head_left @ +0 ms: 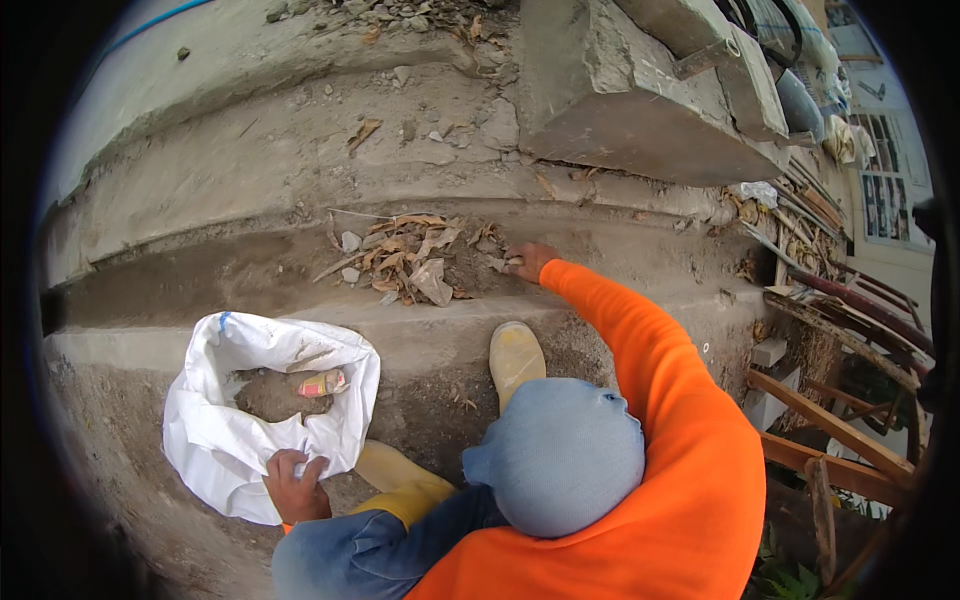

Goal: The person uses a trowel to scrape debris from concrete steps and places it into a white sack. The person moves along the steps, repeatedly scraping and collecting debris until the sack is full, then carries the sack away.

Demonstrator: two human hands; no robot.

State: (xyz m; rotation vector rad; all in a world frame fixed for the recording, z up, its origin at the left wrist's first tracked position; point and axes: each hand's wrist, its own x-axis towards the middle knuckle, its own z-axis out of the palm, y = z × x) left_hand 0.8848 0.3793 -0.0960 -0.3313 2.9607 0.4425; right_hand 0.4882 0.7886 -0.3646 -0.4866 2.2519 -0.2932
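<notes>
At the lower left, my left hand (298,485) grips the near rim of a white woven sack (205,425), fingers folded over its edge. The sack gapes, with grey-brown dirt (265,395) and a crumpled red and yellow packet (322,383) inside. My right hand (530,260) reaches forward to the right end of a heap of dry leaves (405,250), dirt and stone bits on the concrete ledge. Its fingers are closed around a small greyish piece, too small to name. A pale flat chunk (431,281) lies at the front of the heap.
My yellow boots (517,358) stand beside the sack, my jeans-clad knee behind them. A large concrete block (640,110) overhangs the step at the upper right. Wooden planks (835,420) and scrap lie along the right. Loose rubble (400,15) covers the far step.
</notes>
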